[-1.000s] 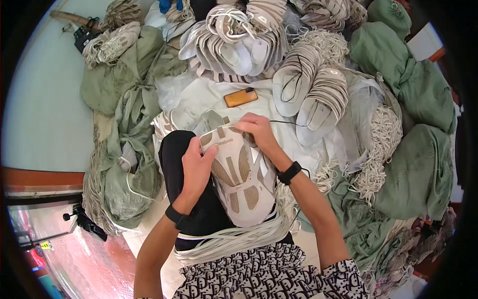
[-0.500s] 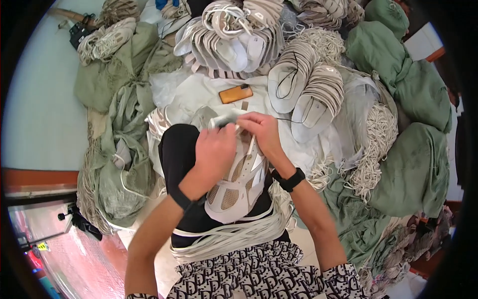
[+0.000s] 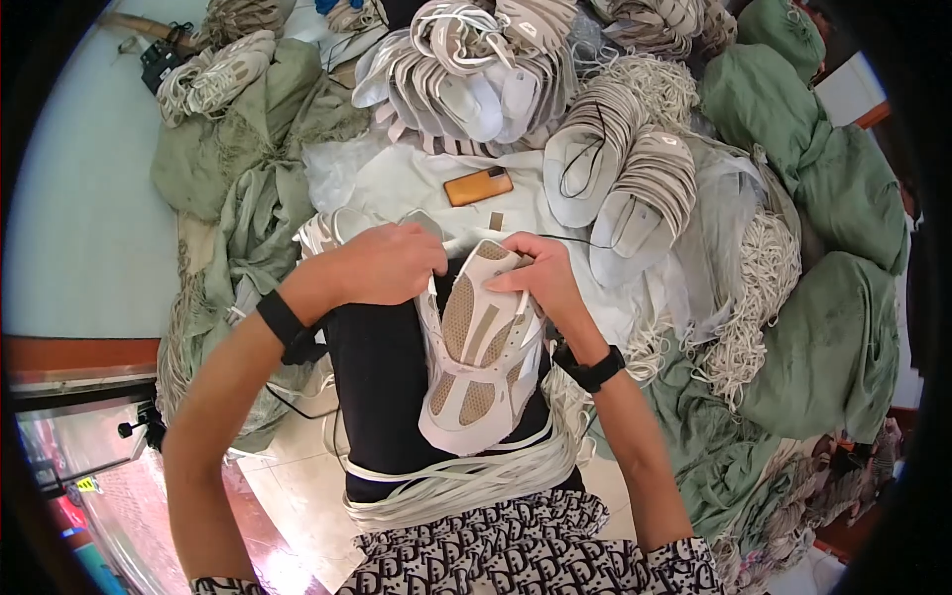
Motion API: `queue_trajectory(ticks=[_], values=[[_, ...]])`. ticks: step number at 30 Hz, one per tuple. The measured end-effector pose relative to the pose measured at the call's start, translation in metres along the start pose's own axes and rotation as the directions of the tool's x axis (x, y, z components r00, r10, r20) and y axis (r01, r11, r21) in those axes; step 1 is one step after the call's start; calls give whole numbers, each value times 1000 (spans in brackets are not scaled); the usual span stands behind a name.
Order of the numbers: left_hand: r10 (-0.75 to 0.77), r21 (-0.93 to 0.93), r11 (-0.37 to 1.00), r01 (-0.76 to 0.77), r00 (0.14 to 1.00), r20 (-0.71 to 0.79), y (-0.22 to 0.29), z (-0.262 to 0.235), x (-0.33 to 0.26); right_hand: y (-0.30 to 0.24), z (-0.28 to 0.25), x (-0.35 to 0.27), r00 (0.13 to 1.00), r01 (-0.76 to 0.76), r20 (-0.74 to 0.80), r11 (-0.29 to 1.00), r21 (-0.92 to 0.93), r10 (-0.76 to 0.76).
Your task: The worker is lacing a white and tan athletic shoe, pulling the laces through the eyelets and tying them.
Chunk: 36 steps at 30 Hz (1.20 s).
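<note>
A beige shoe upper (image 3: 471,397) with tan mesh panels lies on my black-clad lap, toe toward me. My right hand (image 3: 543,276) pinches its raised tongue (image 3: 484,268), thumb on the front face and the other fingers partly hidden behind. To the left of the tongue, my left hand (image 3: 392,263) is closed, knuckles up, on a white shoelace (image 3: 459,243) that stretches toward the shoe upper. Its fingertips are mostly hidden. A bundle of loose white laces (image 3: 466,476) lies across my lap below the toe.
Stacked shoe uppers (image 3: 476,89) stand at the back, with more stacks (image 3: 645,193) to the right. An orange phone (image 3: 478,185) lies on white sheeting. Green sacks (image 3: 818,347) and heaped laces (image 3: 759,288) line the right; another green sack (image 3: 233,129) sits left.
My left hand has swung left, away from the shoe upper, drawing the lace out. My right hand has shifted onto the tongue, which now stands up in plain view.
</note>
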<state>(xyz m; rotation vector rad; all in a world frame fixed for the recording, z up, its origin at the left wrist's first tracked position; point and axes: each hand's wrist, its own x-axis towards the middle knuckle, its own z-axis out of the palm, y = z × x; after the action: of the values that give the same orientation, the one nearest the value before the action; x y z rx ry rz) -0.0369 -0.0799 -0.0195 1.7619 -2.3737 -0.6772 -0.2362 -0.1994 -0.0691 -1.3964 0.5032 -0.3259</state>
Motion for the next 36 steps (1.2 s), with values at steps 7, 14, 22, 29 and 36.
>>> queue_trajectory(ticks=[7, 14, 22, 29, 36], values=[[162, 40, 986, -159, 981, -108, 9, 8, -16, -7, 12, 4, 995, 85, -29, 938, -337, -100], [256, 189, 960, -208, 923, -286, 65, -3, -10, -8, 47, 6, 926, 323, 153, 516, -794, -345], [-121, -44, 993, 113, 924, -362, 54, 38, -20, 5, 42, 13, 934, 267, -93, 849, -457, -344], [-183, -114, 982, 147, 873, -453, 57, 39, -20, 17, 41, 17, 897, 189, -258, 840, -509, -359], [-192, -142, 980, 137, 833, -519, 51, 38, -1, 38, 48, 39, 930, 132, -225, 833, -537, -292]])
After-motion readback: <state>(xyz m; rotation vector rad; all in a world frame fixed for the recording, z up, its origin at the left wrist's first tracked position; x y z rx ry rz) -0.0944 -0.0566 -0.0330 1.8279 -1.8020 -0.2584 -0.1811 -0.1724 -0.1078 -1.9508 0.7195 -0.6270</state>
